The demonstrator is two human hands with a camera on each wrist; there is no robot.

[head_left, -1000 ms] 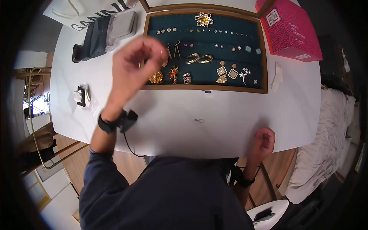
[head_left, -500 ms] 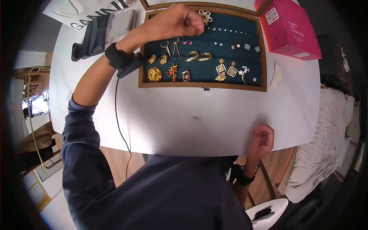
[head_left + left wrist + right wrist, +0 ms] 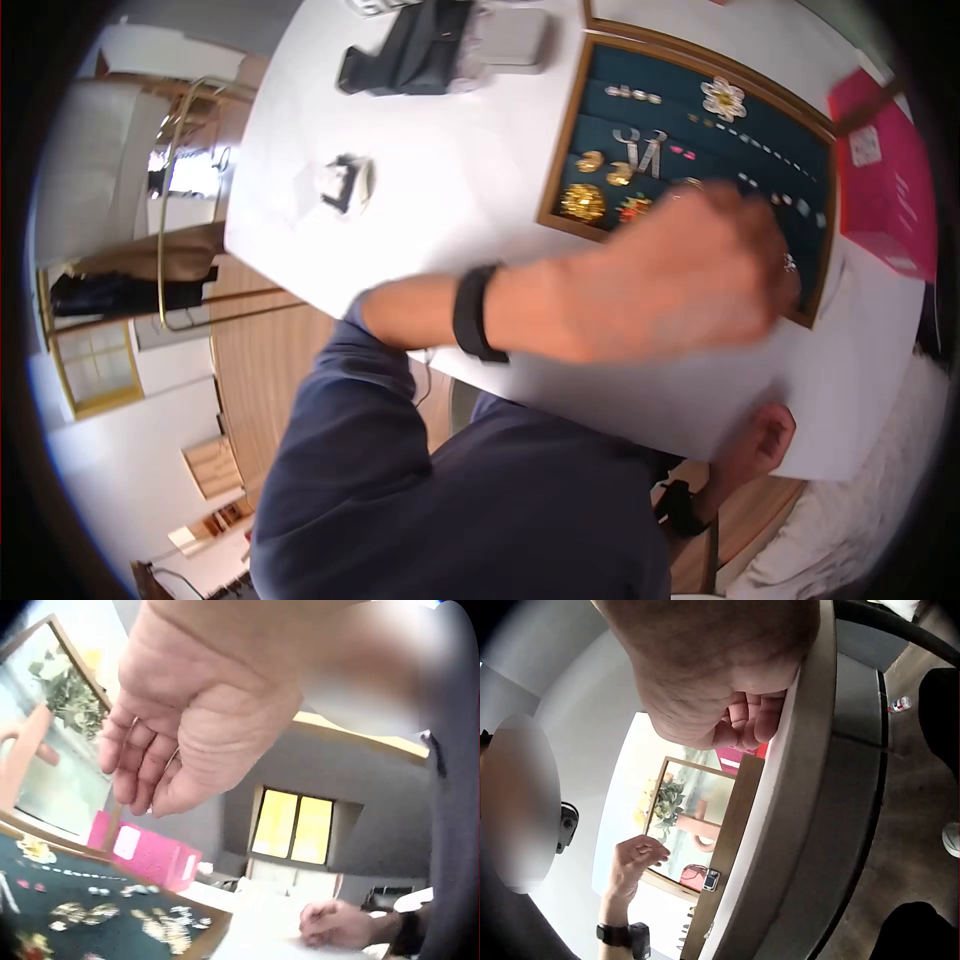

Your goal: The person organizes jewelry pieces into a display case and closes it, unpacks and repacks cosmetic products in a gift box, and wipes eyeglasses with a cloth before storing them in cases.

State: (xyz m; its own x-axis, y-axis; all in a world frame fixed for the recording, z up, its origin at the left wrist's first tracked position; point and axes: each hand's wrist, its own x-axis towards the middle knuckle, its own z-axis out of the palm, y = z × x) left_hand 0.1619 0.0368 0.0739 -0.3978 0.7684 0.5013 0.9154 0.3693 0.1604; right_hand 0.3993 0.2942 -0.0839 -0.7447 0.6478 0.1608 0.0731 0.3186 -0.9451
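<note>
Rectangular wooden, green-lined jewellery case (image 3: 722, 158), one, slants lengthwise down-right; left hand (image 3: 660, 280): fingers narrow, grip unclear; right hand (image 3: 762, 442): loosely curled.

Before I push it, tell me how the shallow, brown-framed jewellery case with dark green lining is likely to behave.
The jewellery case should be rigid, judging by its straight edges. Being broad and low, it would probably slide rather than tip. Its raised lid may be fragile, since it looks glassy.
</note>
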